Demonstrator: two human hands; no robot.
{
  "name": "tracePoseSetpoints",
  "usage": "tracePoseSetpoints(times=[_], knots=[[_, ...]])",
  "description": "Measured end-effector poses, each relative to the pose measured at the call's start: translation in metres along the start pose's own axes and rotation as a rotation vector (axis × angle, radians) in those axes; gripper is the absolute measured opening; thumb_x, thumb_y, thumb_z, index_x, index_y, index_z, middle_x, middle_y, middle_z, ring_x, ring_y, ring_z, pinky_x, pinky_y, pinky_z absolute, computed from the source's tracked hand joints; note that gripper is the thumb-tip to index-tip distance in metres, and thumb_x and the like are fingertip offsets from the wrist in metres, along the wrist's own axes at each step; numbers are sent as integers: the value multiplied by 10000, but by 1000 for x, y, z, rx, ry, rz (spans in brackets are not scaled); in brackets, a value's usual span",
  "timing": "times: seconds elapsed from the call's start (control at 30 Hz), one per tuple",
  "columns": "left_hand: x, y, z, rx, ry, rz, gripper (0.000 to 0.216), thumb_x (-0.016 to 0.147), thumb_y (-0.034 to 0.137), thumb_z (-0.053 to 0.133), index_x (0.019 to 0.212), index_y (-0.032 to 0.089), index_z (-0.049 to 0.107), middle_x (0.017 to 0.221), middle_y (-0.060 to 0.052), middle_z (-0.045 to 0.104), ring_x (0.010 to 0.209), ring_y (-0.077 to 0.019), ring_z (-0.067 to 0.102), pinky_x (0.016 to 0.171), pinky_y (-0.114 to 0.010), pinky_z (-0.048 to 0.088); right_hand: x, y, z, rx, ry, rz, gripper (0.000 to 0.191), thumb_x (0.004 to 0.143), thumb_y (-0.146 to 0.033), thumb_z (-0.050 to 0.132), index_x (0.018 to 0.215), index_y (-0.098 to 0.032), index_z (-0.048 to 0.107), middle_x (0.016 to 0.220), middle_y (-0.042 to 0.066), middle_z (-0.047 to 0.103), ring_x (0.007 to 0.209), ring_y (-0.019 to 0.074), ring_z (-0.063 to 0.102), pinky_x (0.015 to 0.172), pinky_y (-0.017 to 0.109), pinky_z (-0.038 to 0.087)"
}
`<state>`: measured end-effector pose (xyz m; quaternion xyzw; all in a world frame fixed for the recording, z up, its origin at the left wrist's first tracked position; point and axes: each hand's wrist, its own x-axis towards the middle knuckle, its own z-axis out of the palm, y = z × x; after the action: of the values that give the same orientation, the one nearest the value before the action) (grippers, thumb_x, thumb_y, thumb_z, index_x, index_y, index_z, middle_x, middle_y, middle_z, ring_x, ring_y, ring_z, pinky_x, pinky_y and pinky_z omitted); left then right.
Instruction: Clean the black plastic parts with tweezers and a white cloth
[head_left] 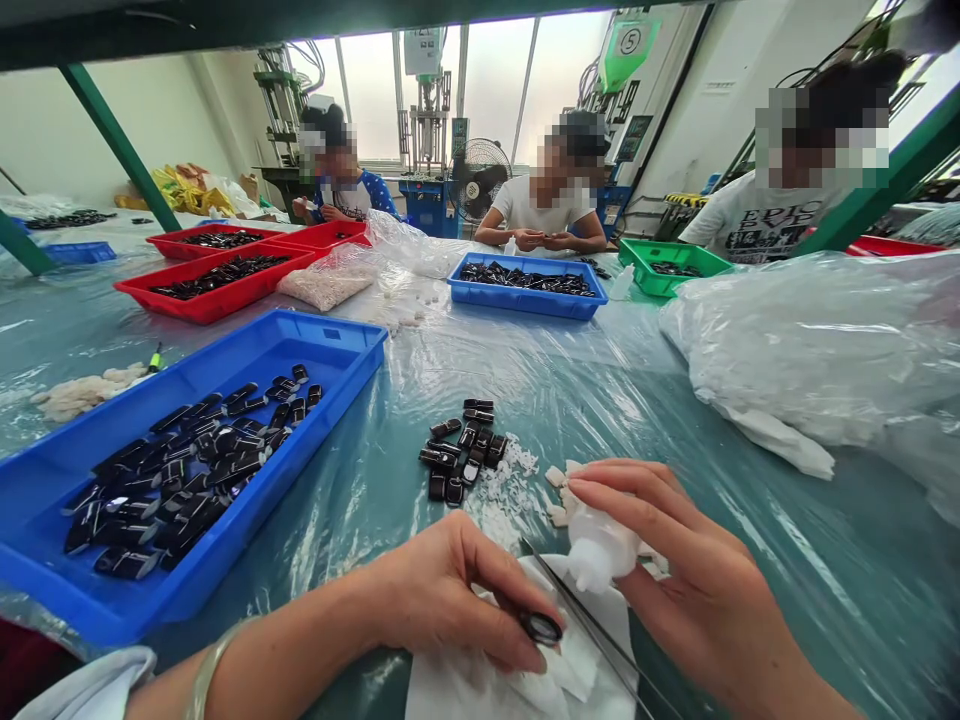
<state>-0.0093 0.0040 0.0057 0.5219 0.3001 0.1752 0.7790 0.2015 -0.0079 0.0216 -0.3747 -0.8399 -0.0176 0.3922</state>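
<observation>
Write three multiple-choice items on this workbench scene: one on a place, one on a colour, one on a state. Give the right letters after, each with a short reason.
1. Where does the loose pile of black parts lie?
A. on the plastic-covered table, ahead of the hands
B. inside the green tray
C. on a chair

2. What colour is the nearest tray, by the left hand?
A. red
B. blue
C. yellow

3. What is the right hand doing?
A. lying flat and empty
B. holding a small white plastic bottle, with tweezers beneath it
C. gripping a fan

Answers:
1 A, the pile sits on the bare sheet between the tray and the hands.
2 B, its walls are blue and it holds many black parts.
3 B, the fingers close around the white bottle, while the left hand pinches a small black part.
</observation>
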Motion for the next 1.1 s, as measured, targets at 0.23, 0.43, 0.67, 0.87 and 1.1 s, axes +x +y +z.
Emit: tracePoseSetpoints(times=[0.23, 0.43, 0.67, 0.87, 1.1], knots=[[1, -4, 1, -67, 36, -47, 283, 550, 209, 772, 825, 154, 737, 747, -40, 676, 629, -115, 584, 577, -201, 493, -9, 10, 5, 120, 26, 300, 311, 794, -210, 575, 1103, -251, 570, 1011, 54, 643, 874, 207, 628, 687, 308, 527], [2, -5, 1, -172, 16, -72, 212, 615, 187, 725, 812, 109, 714, 737, -56, 685, 612, -115, 639, 531, -165, 504, -11, 43, 2, 213, 154, 808, 414, 651, -421, 702, 999, -219, 607, 977, 73, 682, 907, 286, 632, 792, 414, 495], [3, 0, 2, -189, 57, -91, 266, 593, 174, 730, 851, 109, 708, 739, -63, 695, 591, -118, 646, 503, -162, 502, -14, 86, -3, 164, 244, 970, 373, 583, -430, 700, 855, -194, 605, 822, 80, 695, 747, 271, 649, 669, 380, 515], [2, 0, 1, -185, 62, -84, 269, 594, 186, 730, 852, 112, 709, 739, -65, 695, 597, -124, 646, 503, -167, 499, -21, 99, 3, 149, 188, 1051, 391, 526, -436, 699, 795, -166, 614, 784, 91, 690, 720, 272, 646, 656, 383, 510], [1, 3, 1, -130, 116, -55, 195, 611, 189, 710, 790, 112, 720, 752, -65, 688, 614, -121, 640, 515, -161, 490, -11, 91, -9, 53, 183, 1052, 671, 536, -430, 711, 1096, -118, 513, 955, 153, 654, 848, 302, 631, 652, 362, 510]])
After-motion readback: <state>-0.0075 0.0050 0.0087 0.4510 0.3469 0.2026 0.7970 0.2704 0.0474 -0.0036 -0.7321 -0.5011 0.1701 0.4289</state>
